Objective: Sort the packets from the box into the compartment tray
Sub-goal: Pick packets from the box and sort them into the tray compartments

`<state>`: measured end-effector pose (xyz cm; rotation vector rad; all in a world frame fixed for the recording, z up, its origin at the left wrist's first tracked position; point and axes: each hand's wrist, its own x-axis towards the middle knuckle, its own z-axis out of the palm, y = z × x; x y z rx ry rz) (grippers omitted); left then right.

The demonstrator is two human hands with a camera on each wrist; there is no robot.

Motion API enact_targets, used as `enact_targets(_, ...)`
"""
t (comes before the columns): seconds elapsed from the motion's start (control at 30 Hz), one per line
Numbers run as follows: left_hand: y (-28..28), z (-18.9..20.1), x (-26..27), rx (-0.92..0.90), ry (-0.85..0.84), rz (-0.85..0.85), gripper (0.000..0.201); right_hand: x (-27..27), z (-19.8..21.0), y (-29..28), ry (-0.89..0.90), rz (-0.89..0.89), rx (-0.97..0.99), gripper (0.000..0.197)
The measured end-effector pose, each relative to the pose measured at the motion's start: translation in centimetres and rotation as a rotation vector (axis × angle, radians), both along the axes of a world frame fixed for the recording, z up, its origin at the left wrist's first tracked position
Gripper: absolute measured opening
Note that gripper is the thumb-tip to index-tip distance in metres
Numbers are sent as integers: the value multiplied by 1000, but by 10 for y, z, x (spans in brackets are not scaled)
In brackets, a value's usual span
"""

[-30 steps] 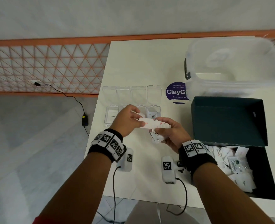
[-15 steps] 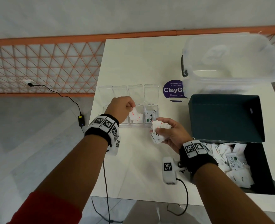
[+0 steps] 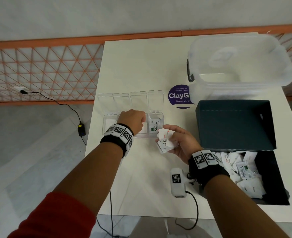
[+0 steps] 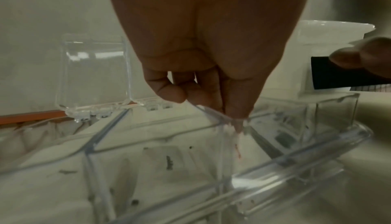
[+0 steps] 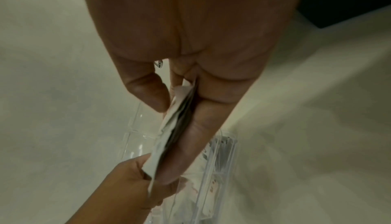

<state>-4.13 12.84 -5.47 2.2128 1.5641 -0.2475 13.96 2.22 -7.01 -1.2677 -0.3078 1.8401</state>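
Note:
A clear compartment tray (image 3: 106, 127) lies on the white table with its lids folded back. My left hand (image 3: 142, 124) hovers low over its third compartment and pinches a white packet with red print (image 4: 227, 122) between thumb and fingers. A Stevia packet (image 3: 154, 126) lies in the rightmost compartment. Just right of the tray, my right hand (image 3: 169, 138) grips a bundle of white packets (image 3: 164, 143), seen edge-on in the right wrist view (image 5: 169, 127). More packets (image 3: 243, 170) fill the dark box (image 3: 277, 179) at the right.
The box's raised dark lid (image 3: 234, 124) stands behind my right wrist. A large translucent tub (image 3: 241, 62) sits at the back right beside a purple round sticker (image 3: 178, 96). The table's left edge runs close to the tray. A cable and adapter (image 3: 81, 130) lie on the floor.
My left hand took a packet from the bundle in my right hand and carried it away to the tray's third compartment. The right hand stayed put with the bundle.

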Motion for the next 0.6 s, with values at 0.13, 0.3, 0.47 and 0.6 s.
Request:
enact_targets(0.13, -9, 7, -2, 105, -193, 84, 16, 3, -1, 2, 46, -11, -9, 54)
enact_targets(0.3, -41, 29, 3, 22, -610, 175, 6, 2, 0, 4, 11, 28, 6, 49)
enact_targets(0.47, -57, 31, 12, -114, -530, 58, 39, -3, 4, 2, -70, 78, 42, 42)
enact_targets(0.6, -61, 29, 13, -152, -531, 54, 58, -4, 7, -1, -35, 72, 50, 37)
